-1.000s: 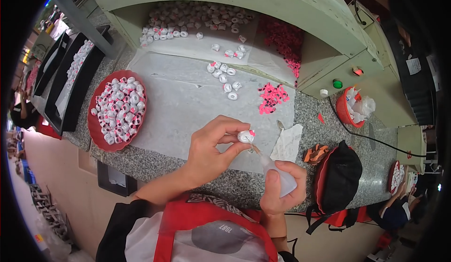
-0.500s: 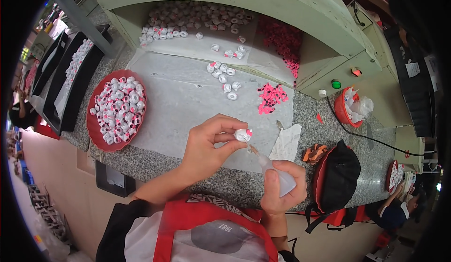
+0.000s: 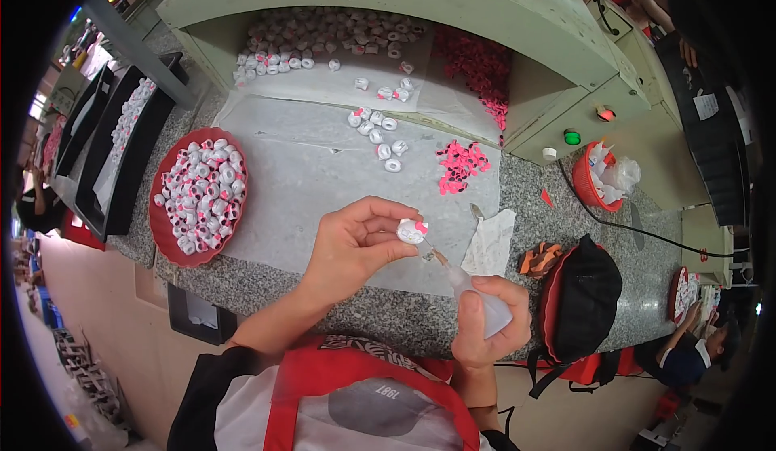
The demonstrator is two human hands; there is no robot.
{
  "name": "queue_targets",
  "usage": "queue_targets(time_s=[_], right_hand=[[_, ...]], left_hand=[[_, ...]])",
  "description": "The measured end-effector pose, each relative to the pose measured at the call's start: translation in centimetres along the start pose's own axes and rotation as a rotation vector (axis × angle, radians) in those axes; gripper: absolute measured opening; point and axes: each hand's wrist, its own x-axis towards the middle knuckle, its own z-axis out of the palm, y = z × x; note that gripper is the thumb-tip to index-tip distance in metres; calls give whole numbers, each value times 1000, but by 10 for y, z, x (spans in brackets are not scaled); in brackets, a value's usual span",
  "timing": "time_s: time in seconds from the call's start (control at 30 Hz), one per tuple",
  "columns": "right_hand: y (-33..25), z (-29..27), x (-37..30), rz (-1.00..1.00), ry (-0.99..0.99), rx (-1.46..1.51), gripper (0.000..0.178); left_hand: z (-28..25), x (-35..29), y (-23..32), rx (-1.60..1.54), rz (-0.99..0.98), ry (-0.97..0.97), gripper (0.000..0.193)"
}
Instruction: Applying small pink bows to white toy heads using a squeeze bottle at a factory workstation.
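Observation:
My left hand point(image 3: 356, 245) pinches a small white cat-head-shaped piece point(image 3: 411, 232) with a pink bow between thumb and fingertips, over the white sheet. In my right hand point(image 3: 493, 334) is a translucent squeeze bottle point(image 3: 459, 280), tilted so its thin nozzle point(image 3: 436, 255) points at the lower right of the piece. The tip is at or very near the piece; contact is too small to tell. Several similar white pieces point(image 3: 376, 134) lie farther back on the sheet, beside a small heap of pink parts point(image 3: 462, 166) with dark spots.
A red tray point(image 3: 158, 229) heaped with white pieces stands left. Behind is a green cabinet point(image 3: 533, 27) holding more pieces and pink parts. At right are a torn paper point(image 3: 490, 245), a red basket point(image 3: 594, 193), a black bag point(image 3: 588, 305) and a cable point(image 3: 638, 237).
The white piece is turned slightly in my left fingers, and its bow shows more fully. Both hands keep their holds. The whole view has shifted a little.

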Motion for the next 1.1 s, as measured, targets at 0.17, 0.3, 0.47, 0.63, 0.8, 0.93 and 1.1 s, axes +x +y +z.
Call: queue_targets(time_s=[0.17,0.3,0.47,0.63,0.8,0.93,1.1], right_hand=[[-3,1,1,20,-52,-10,16],[4,17,11,348,58,177,15],[103,33,27,826,90,351,15],[136,68,54,365,-183,-748,25],[148,74,52,450,-324,-799,28],[133,55,44,339,-268,-524,19],[36,16,38,615,-241,223,9]], left_hand=[[1,0,-1,23,57,-2,30],[-11,2,-6,77,56,76,28],[-34,3,-18,81,44,139,29],[-30,2,-17,52,14,162,31],[-45,-6,-26,109,25,191,32],[-34,-4,-27,113,17,200,32],[-9,8,-24,111,54,113,32]])
